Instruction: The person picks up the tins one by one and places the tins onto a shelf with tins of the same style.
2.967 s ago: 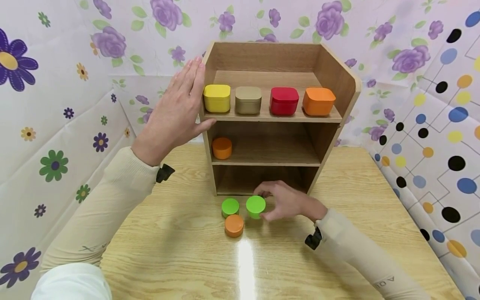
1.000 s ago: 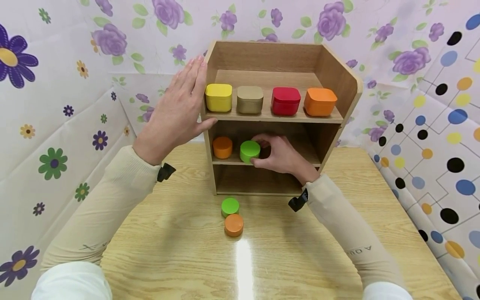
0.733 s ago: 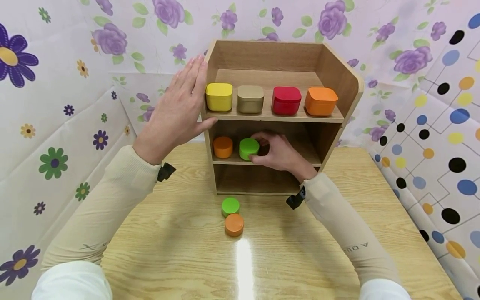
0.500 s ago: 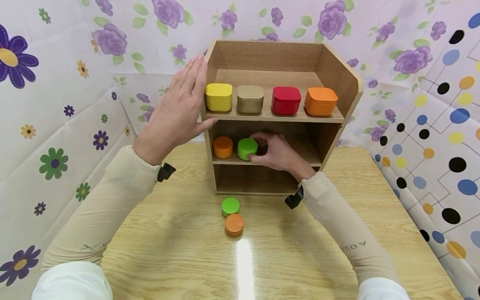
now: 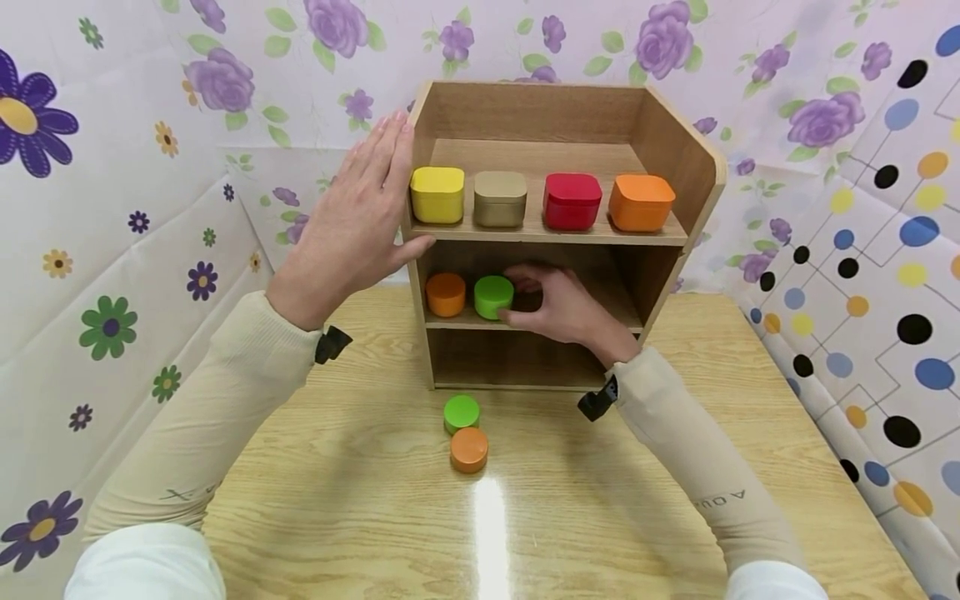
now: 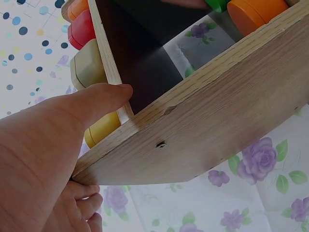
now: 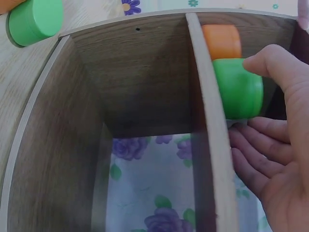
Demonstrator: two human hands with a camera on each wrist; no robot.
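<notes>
My left hand lies flat along the left side of the wooden shelf unit, its thumb over the front edge. My right hand is in the middle compartment beside a round green container. Its thumb and fingers lie loosely at the container's right edge, a small gap showing at the fingers in the right wrist view. A round orange container stands left of the green one on the same shelf. Another green container and an orange-brown one sit on the table in front.
The top shelf bears a row of square-cornered containers: yellow, khaki, red and orange. The unit stands on a wooden table, with patterned sheets behind and at both sides.
My right hand has carried the green container from the table up to the middle shelf, slid it left beside the orange one, then drawn back slightly from it. The left hand has stayed put.
</notes>
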